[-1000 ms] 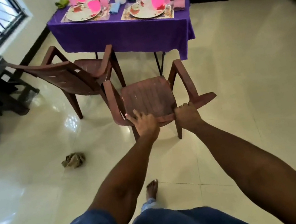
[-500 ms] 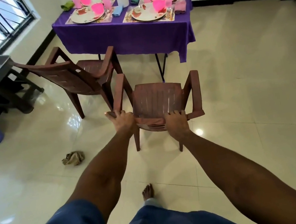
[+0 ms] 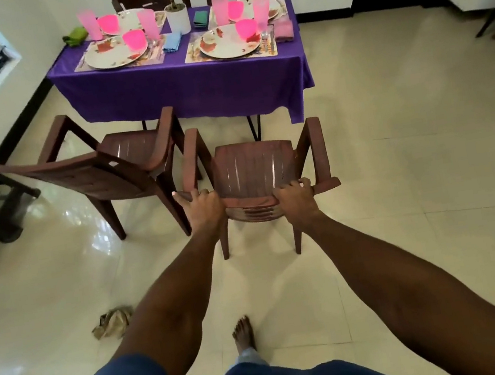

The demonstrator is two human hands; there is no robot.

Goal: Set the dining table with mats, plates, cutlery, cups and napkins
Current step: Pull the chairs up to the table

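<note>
I am gripping the chair (image 3: 254, 170) by its backrest, my left hand (image 3: 202, 209) and right hand (image 3: 295, 200) both curled over the top edge. It is squaring up and nearing the table (image 3: 180, 78), where mats, plates, cups and napkins are lying set.

No legible text, labels, brands, numbers or signs anywhere in the frame. Checked: the floral-patterned placemats (image 3: 230, 48) at upper centre carry printed motifs only, no lettering resolvable. The white round plates (image 3: 115, 53) show red-orange leaf or flower decoration, no words. The translucent pink plastic cups (image 3: 146, 25) and the white cylindrical plant pot (image 3: 177, 18) are unmarked. The brown moulded plastic chair (image 3: 254, 170) at centre shows ribbing, no maker's stamp readable.
</note>
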